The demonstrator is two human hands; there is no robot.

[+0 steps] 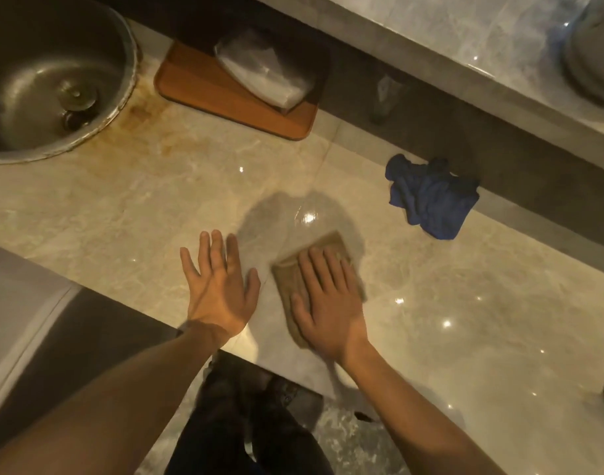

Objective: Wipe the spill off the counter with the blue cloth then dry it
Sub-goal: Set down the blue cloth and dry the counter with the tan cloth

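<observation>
The blue cloth (430,197) lies crumpled on the beige marble counter (122,207), at the back right against the dark backsplash, with no hand on it. My right hand (328,303) presses flat on a folded tan cloth (293,269) near the counter's front edge; the cloth looks blurred. Just beyond it a greyish wet patch (293,217) glistens on the stone. My left hand (218,289) rests flat on the counter beside the tan cloth, fingers spread, holding nothing.
A round steel sink (47,80) sits at the far left with rusty stains around its rim. A wooden board (239,108) carries a clear plastic bag (263,70) at the back. A raised grey ledge (465,49) runs along the right.
</observation>
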